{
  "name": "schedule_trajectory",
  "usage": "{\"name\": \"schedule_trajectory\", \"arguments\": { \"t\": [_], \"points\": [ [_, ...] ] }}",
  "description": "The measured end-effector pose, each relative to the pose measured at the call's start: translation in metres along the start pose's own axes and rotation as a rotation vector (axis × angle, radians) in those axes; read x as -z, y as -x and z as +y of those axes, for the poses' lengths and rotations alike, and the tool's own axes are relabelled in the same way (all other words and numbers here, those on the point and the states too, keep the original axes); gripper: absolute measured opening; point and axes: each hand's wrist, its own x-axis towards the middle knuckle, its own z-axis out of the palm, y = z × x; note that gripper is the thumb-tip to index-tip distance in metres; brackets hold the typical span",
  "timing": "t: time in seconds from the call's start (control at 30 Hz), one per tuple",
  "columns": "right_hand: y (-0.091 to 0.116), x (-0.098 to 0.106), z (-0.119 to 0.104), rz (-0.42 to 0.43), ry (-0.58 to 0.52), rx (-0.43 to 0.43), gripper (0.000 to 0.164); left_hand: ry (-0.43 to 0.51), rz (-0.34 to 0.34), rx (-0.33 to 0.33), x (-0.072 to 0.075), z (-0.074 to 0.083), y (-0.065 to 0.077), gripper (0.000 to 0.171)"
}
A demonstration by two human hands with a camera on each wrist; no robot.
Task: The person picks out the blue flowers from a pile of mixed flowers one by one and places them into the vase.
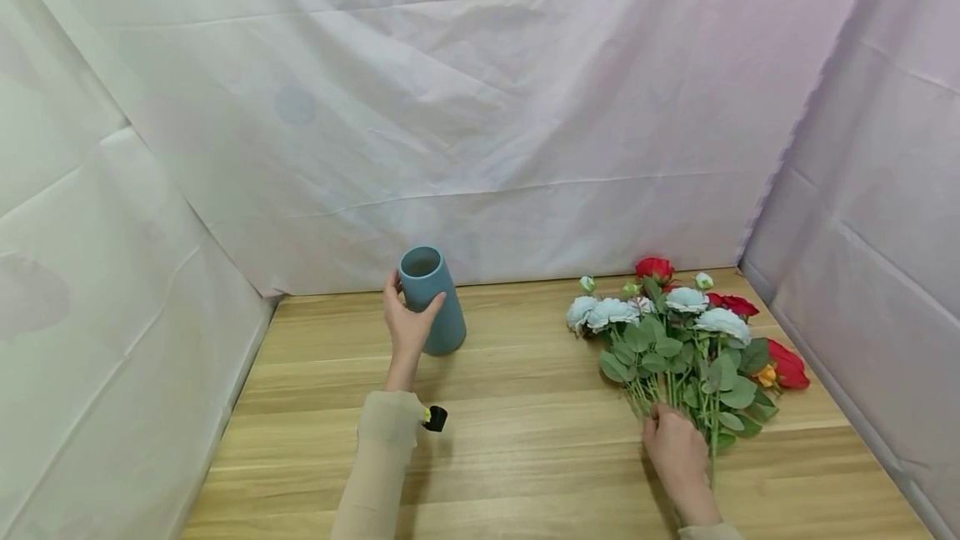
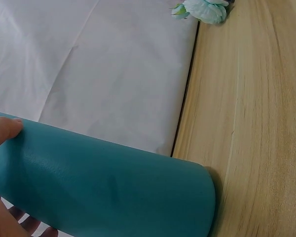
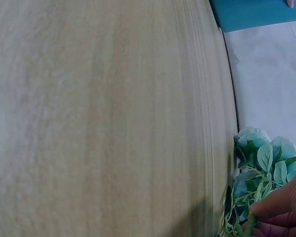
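Observation:
A blue-green vase (image 1: 442, 315) stands upright on the table near the back. My left hand (image 1: 407, 319) grips it just below the rim, thumb on the near side and fingers round the left; in the left wrist view the thumb lies on the vase wall (image 2: 103, 177). To the right lies a bunch of artificial flowers (image 1: 667, 340) with pale blue and red heads and green leaves. At its stems, my right hand (image 1: 678, 448) pinches a green stem between thumb and fingers, as the right wrist view shows at the hand (image 3: 281, 207). How many stems it holds is hidden.
The wooden table (image 1: 525, 440) meets a white cloth backdrop (image 1: 487, 107) right behind the vase and flowers. Cloth walls also rise at left and right. A small black object (image 1: 435, 418) sits at the left sleeve's cuff.

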Motion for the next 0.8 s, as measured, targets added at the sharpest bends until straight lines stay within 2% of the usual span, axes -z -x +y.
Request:
{"name": "schedule_trajectory", "arguments": {
  "t": [0.57, 0.8],
  "points": [
    [0.0027, 0.004, -0.0009, -0.029, -0.046, -0.01, 0.009, -0.029, -0.023, -0.038, -0.0018, -0.0001, -0.0027, 0.084],
    [0.0041, 0.0039, -0.0011, 0.003, -0.068, -0.011, 0.009, -0.034, -0.013, -0.077, -0.0021, -0.0006, -0.003, 0.082]
  ]
}}
